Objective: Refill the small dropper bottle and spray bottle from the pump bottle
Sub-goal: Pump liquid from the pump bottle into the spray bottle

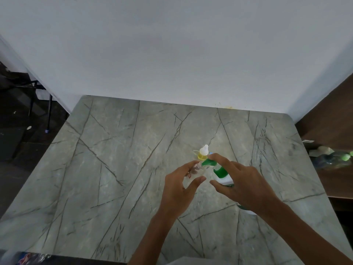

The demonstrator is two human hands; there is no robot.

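A plain white wall (172, 44) fills the upper half of the view, which looks down from head height. Below it lies a grey-green table (114, 169) with a marble pattern of dark, crossing veins; its far edge meets the wall. Left of the table is a dark floor (15, 131) with thin metal chair legs (38, 92) standing on it. To the right is a brown wooden shelf (332, 115), and on it lie some blurred plastic bottles (332, 159) with green caps. Two bare forearms reach in from the bottom edge toward the middle of the table. The right hand (244, 188) is spread out over the pump bottle (221, 173), fingers fairly straight and wrapped round nothing; its forefinger rests on top of the green pump head and its thumb points left. The pump bottle is white with a green collar and stands on the table just right of centre, mostly hidden beneath that hand. The left hand (177, 188) grasps the spray bottle (193, 172), a small clear bottle, with fingers curled round its far side and the thumb on the near side; it holds the bottle tilted, top end up against the tip of the green spout. Whether liquid is flowing cannot be made out. The dropper bottle (202, 153) stands upright on the table just behind the spout, apart from both hands; it is tiny, holds yellow liquid and has a white pointed tip
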